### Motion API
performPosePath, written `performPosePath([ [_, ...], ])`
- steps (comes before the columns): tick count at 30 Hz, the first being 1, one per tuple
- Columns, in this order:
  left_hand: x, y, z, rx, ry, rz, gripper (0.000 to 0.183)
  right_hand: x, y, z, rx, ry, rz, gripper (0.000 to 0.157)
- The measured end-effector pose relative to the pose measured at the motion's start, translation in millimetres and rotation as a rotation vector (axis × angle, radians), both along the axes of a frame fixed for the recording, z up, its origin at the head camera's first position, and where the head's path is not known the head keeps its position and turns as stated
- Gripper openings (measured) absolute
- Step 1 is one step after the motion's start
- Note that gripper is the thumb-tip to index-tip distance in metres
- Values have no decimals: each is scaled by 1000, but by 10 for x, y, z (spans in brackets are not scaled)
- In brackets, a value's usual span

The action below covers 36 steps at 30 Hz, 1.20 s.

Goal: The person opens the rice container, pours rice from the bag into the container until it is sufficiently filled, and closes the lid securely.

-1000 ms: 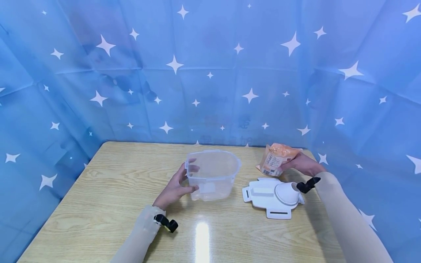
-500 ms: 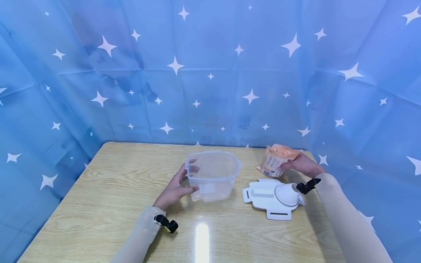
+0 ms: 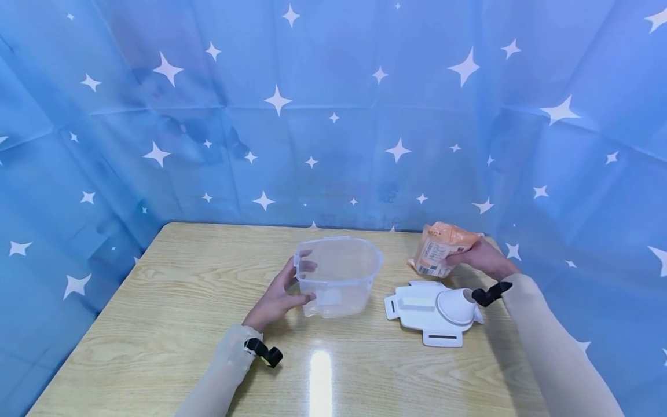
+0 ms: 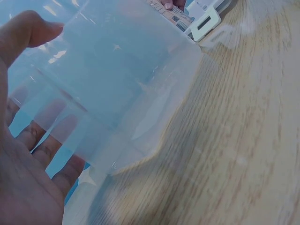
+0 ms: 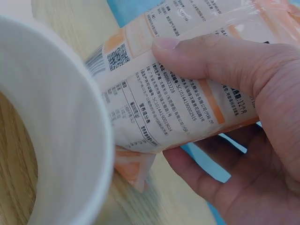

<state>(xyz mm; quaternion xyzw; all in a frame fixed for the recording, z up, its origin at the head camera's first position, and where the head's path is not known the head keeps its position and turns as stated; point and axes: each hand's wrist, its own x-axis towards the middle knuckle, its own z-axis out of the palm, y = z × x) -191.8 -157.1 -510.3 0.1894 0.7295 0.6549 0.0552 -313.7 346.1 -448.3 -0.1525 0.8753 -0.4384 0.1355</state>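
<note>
My left hand [image 3: 278, 298] grips the left side of a clear plastic container [image 3: 339, 295], thumb in front and fingers behind. In the left wrist view those fingers [image 4: 44, 152] show partly through its wall, and the base looks to be on the wood. At the table's back right, my right hand [image 3: 482, 260] holds an orange-and-white printed plastic food packet [image 3: 438, 252]. In the right wrist view the thumb [image 5: 187, 58] presses on the packet's label [image 5: 154, 93], with fingers curled under it. The packet's lower corner is near the tabletop; contact cannot be told.
A white plastic lid [image 3: 417, 310] with slotted clip flaps and a raised round spout [image 3: 455, 307] lies in front of the packet, under the right wrist. The spout's ring [image 5: 79, 117] is close to the right wrist camera. Blue star-patterned cloth [image 3: 333, 145] hangs behind the wooden table [image 3: 156, 318].
The right hand and the packet have risen very slightly, a little to the right. The left hand and the container stay where they were, and the lid has not moved.
</note>
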Motion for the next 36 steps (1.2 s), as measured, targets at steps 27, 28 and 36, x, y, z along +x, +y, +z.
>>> performPosePath([
  [27, -4, 24, 31, -2, -9, 0, 91, 475, -204, 479, -112, 96, -109, 60],
  [28, -6, 21, 32, -5, -9, -2, 91, 509, -223, 494, -119, 100, -107, 60],
  [36, 10, -51, 83, -23, -22, -14, 95, 714, -450, 647, -189, 155, -54, 59],
])
